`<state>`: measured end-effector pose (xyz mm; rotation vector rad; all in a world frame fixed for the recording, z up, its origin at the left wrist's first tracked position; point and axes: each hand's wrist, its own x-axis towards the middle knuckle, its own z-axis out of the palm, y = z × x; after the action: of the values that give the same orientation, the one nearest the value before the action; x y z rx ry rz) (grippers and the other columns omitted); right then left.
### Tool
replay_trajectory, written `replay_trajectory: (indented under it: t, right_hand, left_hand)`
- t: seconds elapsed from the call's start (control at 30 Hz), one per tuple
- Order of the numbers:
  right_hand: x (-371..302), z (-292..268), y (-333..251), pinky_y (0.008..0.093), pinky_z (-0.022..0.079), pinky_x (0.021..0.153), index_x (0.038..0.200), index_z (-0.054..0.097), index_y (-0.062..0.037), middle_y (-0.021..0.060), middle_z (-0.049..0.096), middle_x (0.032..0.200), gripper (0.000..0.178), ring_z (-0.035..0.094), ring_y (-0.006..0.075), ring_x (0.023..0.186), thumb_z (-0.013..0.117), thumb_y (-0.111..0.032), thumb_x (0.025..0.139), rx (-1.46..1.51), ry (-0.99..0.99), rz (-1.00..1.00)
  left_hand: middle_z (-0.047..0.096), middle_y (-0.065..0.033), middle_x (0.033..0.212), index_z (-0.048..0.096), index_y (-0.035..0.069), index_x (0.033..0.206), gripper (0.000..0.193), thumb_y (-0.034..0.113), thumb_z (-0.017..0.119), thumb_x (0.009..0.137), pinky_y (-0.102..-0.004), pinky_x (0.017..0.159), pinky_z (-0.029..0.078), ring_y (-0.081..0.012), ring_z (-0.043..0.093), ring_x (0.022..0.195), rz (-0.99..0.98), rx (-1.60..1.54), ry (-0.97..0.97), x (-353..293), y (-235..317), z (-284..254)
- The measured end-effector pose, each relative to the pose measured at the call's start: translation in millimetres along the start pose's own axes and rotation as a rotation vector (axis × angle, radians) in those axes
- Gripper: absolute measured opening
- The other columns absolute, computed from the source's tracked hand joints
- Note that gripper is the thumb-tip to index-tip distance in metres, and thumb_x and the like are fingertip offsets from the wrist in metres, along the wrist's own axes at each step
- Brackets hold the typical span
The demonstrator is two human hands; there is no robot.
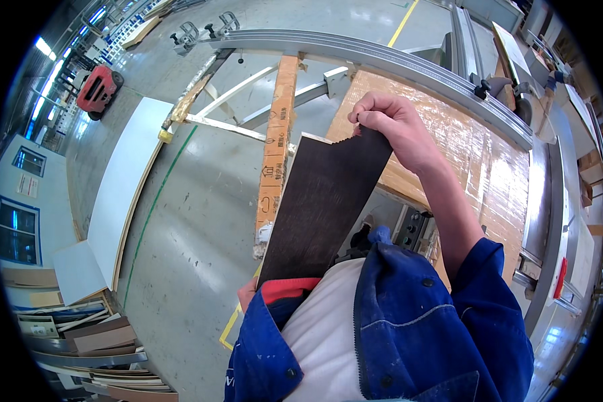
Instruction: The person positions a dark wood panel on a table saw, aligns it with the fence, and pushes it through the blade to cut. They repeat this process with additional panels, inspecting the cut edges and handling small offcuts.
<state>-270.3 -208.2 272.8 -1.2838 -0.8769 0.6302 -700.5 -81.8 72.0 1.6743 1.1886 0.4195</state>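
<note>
Blue work jacket (409, 335) over a white shirt fills the bottom of the head view, right under the camera. Held up against the chest is a dark brown board (321, 208), standing tilted. Right hand (388, 124) pinches its jagged top edge, fingers curled tight on it. Left hand (248, 293) is only just peeking out at the board's lower corner, touching it, but can't tell how it's gripping. Behind the board there's a cardboard-wrapped panel (476, 161) lying on a saw table with a long metal rail (382, 60). White panels (124, 181) lie on the grey floor (201, 221) off to the left, and a red floor machine (97, 90) stands farther back.
</note>
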Motion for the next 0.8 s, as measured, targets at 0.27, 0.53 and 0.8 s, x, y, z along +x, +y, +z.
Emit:
replay_trajectory:
  t: [0.27,0.53,0.8]
  right_hand:
    - [-1,-1,0,0.0253,0.048,0.078,0.089,0.068,-0.0008,0.0003,0.066,0.086,0.015,0.061,0.0079,0.083,0.058,-0.012,0.091,-0.022,0.029,0.001]
    - [0,-5,2,0.0235,0.046,0.075,0.091,0.07,-0.0001,-0.0005,0.066,0.085,0.017,0.058,0.0058,0.081,0.059,-0.012,0.092,-0.069,0.019,-0.049]
    - [0,-5,3,0.0222,0.043,0.072,0.092,0.071,-0.001,-0.0028,0.064,0.083,0.017,0.054,0.0036,0.079,0.059,-0.013,0.094,-0.096,0.018,-0.064]
  left_hand:
    - [0.076,-0.0093,0.081,0.075,-0.001,0.105,0.027,0.012,0.075,0.082,-0.0296,0.074,0.053,-0.009,0.064,0.08,0.018,0.093,-0.009,3,-6,-1]
    - [0.073,-0.0067,0.078,0.075,-0.002,0.103,0.025,0.013,0.075,0.082,-0.0289,0.073,0.052,-0.0077,0.061,0.079,0.022,0.117,-0.021,5,-8,-2]
    - [0.072,-0.0051,0.076,0.075,-0.002,0.104,0.026,0.014,0.076,0.083,-0.0282,0.072,0.051,-0.0064,0.059,0.079,0.025,0.14,-0.021,9,-19,-4]
